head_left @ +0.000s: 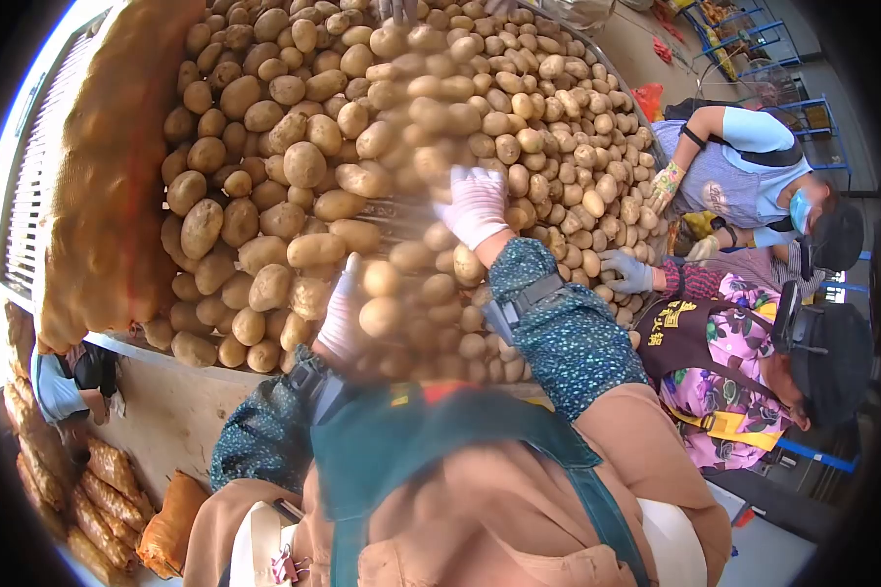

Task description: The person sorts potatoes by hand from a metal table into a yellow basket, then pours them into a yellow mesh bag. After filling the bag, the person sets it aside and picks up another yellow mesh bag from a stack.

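A large heap of potatoes [303,164] covers the sorting table in front of me. My left hand [339,318], in a pale glove, is at the near left part of the heap, one finger stretched forward beside the potatoes. A smear on the lens blurs its inner side. Further forward and to the right, my right hand [476,207], also gloved, rests on the potatoes with its thumb apart from the fingers. Its fingertips are partly hidden. Between the hands, a strip of slatted table surface [396,217] shows through. I see no potato gripped in either hand.
A full mesh sack [108,186] stands along the left edge. Filled sacks [108,489] lie on the floor at lower left. Two co-workers at right reach in, one with a grey-gloved hand [628,272], another with a patterned glove [667,186]. More gloved fingers [397,10] show at the top.
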### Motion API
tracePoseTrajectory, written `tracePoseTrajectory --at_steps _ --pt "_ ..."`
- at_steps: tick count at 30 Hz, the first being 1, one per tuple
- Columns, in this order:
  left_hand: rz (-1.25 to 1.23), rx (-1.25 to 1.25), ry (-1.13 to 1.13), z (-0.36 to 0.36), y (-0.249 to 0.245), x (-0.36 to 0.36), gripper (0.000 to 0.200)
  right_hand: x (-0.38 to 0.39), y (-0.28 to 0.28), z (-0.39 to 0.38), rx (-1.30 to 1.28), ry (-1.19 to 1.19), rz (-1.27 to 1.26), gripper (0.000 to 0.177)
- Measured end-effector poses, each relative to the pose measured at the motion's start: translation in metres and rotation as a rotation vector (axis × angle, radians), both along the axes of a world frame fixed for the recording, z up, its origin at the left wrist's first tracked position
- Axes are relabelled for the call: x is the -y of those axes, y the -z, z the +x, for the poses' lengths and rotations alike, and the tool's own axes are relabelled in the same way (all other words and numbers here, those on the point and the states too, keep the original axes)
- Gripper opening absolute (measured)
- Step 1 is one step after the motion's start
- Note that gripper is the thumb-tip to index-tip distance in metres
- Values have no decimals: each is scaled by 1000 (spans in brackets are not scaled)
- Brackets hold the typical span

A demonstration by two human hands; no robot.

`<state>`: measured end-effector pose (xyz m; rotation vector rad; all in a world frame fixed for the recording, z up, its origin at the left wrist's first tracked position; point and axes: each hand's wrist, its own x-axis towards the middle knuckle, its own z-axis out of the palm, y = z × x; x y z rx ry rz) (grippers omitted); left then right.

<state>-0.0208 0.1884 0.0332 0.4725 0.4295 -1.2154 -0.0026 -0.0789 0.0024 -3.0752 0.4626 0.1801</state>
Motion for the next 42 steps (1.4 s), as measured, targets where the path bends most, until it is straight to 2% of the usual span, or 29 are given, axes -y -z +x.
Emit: tracePoseTrajectory --at_steps 3,5,7,8,9,10,13,14,17,19,21,22,25,26,29,30,32,34,37,38,39,40,41,42 --pt "-73 -33 -8 5 -9 -3 77 -11 -28 -19 120 154 312 65" --pt "-127 -68 -42 5 -9 -2 79 -15 -20 -45 218 250 810 56" --pt "-150 -126 -114 3 3 2 81 -38 -45 -73 194 258 1095 52" --pt "-128 -48 -92 0 5 2 75 -49 -60 -83 186 192 1245 47" --pt "-152 -83 -108 -1 12 2 75 -57 -69 -89 179 124 1395 42" --pt "-175 -114 -123 -2 17 3 75 -59 -66 -92 177 109 1371 31" --pt "-179 -133 -126 -7 16 2 75 -22 -32 -70 372 14 963 24" --pt "-200 -121 -105 -7 14 3 76 -8 -33 -58 495 -130 579 18" --pt "-188 -114 -81 -7 8 3 77 27 -15 -19 280 -200 152 21" --pt "-138 -101 -90 -5 11 1 75 18 -19 1 -112 -199 -202 23" --pt "-84 -67 -114 -1 23 1 71 3 -21 26 -416 -27 -196 27" --pt "-149 -84 -92 1 21 -2 72 -3 -20 34 -568 58 -196 29" --pt "-3 12 -101 -1 27 -2 72 3 -9 39 -584 66 -167 37" --pt "-75 -87 -119 -4 27 -5 72 6 -5 35 -559 43 -247 39" --pt "-193 -265 -113 -9 21 -7 72 18 -16 26 -510 62 -102 42" --pt "-205 -223 -99 -10 20 -9 71 25 -10 14 -344 120 -14 49" --pt "-207 -136 -84 -13 24 -7 71 60 21 -13 -213 -175 19 42" --pt "-223 -116 -70 -14 26 -5 70 37 -31 -32 7 189 522 38" --pt "-243 -229 -83 -16 20 0 70 54 -13 -64 398 593 1368 28" --pt "-232 -289 -99 -19 16 1 69 65 0 -70 484 631 1693 28" --pt "-216 -347 -114 -21 13 1 69 64 -6 -69 478 705 1872 27" --pt "-216 -256 -70 -22 13 1 68 56 -20 -66 467 777 2057 26" --pt "-192 -342 -82 -24 21 1 66 48 -34 -60 449 847 2245 25" --pt "-232 -320 -52 -24 20 1 66 39 -47 -49 402 902 2293 21"
